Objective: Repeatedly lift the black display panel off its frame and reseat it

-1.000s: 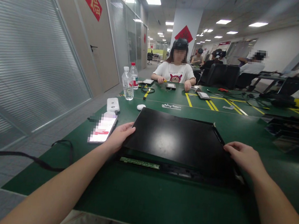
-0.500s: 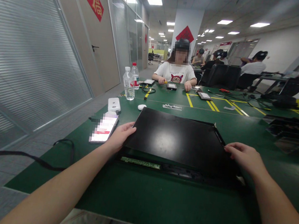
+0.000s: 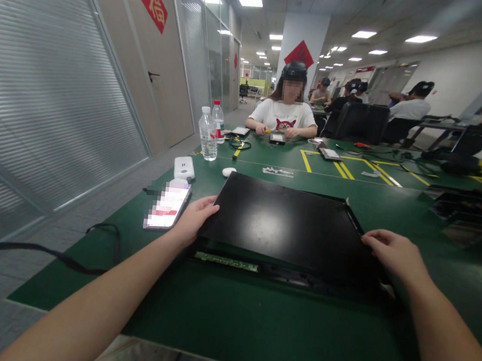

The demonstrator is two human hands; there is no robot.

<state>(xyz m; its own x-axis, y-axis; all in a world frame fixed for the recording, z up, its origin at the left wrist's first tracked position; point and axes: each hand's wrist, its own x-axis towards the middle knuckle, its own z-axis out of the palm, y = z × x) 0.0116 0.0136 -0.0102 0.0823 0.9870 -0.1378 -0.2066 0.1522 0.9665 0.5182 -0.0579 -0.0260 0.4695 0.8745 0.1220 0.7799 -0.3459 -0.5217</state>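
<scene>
A flat black display panel (image 3: 271,218) lies over a black frame (image 3: 299,280) on the green table, tilted so that its near edge stands apart from the frame. A narrow green circuit board (image 3: 226,262) shows along the frame's near side. My left hand (image 3: 198,215) is closed on the panel's left edge, thumb on top. At the right edge, my right hand (image 3: 393,249) pinches the panel between thumb and fingers; whether it also touches the frame, I cannot tell. The panel hides most of the frame.
Left of the panel lie a lit phone (image 3: 168,207), a white device (image 3: 184,168) and a small white case (image 3: 228,172). Two bottles (image 3: 208,137) stand behind. Dark panels (image 3: 470,210) are stacked at right. Across the table a person (image 3: 285,113) handles a small drive-like box (image 3: 277,139).
My hands and the panel have stayed almost still. The person across the table has brought one hand inward to the small box.
</scene>
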